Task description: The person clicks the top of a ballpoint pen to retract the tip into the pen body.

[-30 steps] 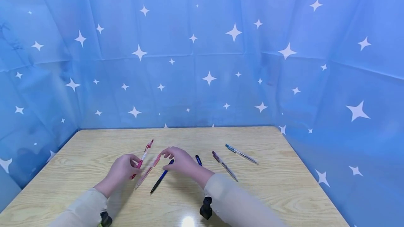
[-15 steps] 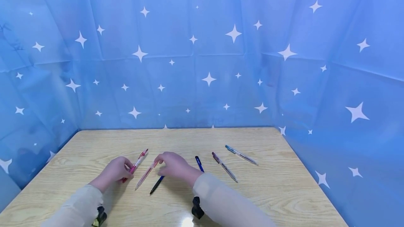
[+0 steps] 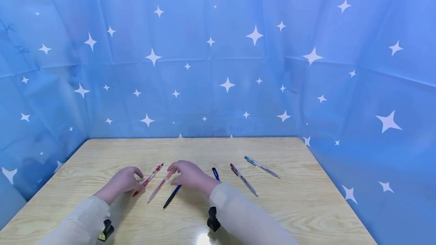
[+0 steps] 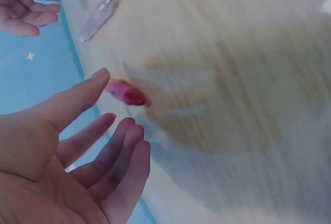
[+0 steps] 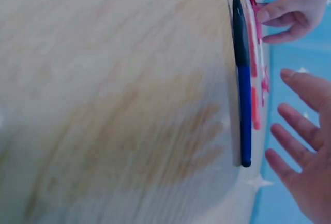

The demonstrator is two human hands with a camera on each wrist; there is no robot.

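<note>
A red-and-white pen (image 3: 157,169) lies slanted on the table. My left hand (image 3: 122,181) is beside its near end; in the left wrist view the thumb and fingers are spread apart, with the red pen tip (image 4: 125,92) beyond them. To its right lies a pink clear-barrelled pen (image 3: 158,189). My right hand (image 3: 191,177) hovers around that pen's upper end, fingers parted and gripping nothing in the right wrist view. Partly beneath this hand is a blue pen with a black end (image 3: 172,196), seen whole in the right wrist view (image 5: 242,94).
Right of my right forearm lie another blue pen (image 3: 215,174), partly hidden, a purple-topped clear pen (image 3: 243,179) and a light-blue clear pen (image 3: 262,167). The wooden table (image 3: 299,207) meets a blue star-patterned curtain (image 3: 218,105) at its back and sides.
The red pen has come down from my left hand's grip onto the table, and that hand has let go. My right hand has shifted slightly left, toward the pink pen.
</note>
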